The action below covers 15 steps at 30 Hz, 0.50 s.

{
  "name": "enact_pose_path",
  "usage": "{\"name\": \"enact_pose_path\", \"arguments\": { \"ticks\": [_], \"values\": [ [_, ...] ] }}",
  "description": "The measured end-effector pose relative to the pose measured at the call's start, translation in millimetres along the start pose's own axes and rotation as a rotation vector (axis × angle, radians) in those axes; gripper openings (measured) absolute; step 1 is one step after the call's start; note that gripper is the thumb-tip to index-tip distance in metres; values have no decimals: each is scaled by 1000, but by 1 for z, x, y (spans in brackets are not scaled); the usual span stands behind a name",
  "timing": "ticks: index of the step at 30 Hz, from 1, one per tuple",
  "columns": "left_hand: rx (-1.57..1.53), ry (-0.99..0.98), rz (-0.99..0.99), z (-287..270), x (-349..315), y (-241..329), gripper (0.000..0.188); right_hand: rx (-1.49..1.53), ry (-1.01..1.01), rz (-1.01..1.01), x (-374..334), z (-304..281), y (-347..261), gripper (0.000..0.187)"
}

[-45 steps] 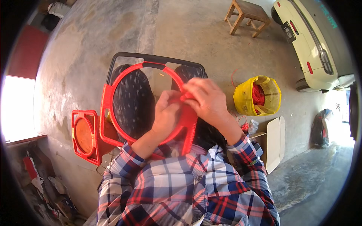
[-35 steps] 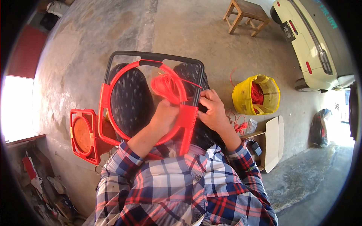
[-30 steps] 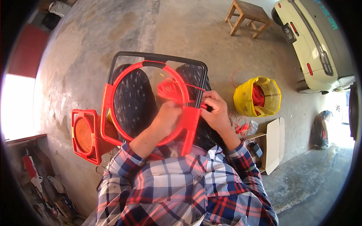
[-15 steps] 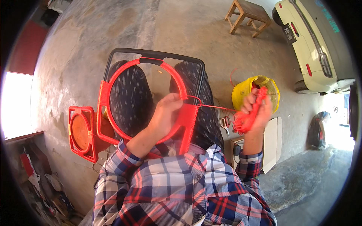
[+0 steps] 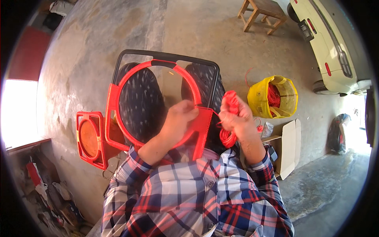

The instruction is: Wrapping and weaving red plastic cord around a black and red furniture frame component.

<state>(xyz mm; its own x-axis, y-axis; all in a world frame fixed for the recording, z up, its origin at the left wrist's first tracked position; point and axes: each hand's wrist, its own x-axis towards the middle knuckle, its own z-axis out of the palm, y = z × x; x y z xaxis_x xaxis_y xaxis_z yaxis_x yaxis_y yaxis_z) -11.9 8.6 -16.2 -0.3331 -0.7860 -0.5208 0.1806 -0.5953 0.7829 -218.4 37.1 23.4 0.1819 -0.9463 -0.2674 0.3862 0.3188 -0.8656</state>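
Observation:
A rectangular black frame (image 5: 173, 56) with a round ring (image 5: 124, 81) inside it rests across my lap. Red cord wraps most of the ring and the frame's lower part, while black shows along the top and upper right. My left hand (image 5: 177, 120) is closed on the ring's right side, beside a solid red woven corner panel (image 5: 202, 124). Just right of that panel, my right hand (image 5: 240, 121) grips a bundle of red cord (image 5: 228, 138), with loops hanging below the fist. A short strand runs from the bundle to the panel's edge.
To the right stands a yellow bucket (image 5: 257, 98) with red cord inside, near an open cardboard box (image 5: 290, 146). A similar red frame (image 5: 103, 156) leans by an orange-brown round object at left. Farther off are a wooden stool (image 5: 265, 10) and a parked vehicle (image 5: 331, 51).
My right hand has come left with the cord bundle, close to the frame, and the stretch of cord between them is shorter. My left hand keeps its hold on the ring.

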Motion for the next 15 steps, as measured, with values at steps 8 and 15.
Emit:
{"name": "enact_pose_path", "arguments": {
  "ticks": [8,15],
  "values": [
    [-526,-266,-139,2,-7,12,13,117,58,62,-5,-28,2,18],
    [-266,-199,-64,3,-5,8,17,193,110,70,-12,-31,5,16]
  ]
}}
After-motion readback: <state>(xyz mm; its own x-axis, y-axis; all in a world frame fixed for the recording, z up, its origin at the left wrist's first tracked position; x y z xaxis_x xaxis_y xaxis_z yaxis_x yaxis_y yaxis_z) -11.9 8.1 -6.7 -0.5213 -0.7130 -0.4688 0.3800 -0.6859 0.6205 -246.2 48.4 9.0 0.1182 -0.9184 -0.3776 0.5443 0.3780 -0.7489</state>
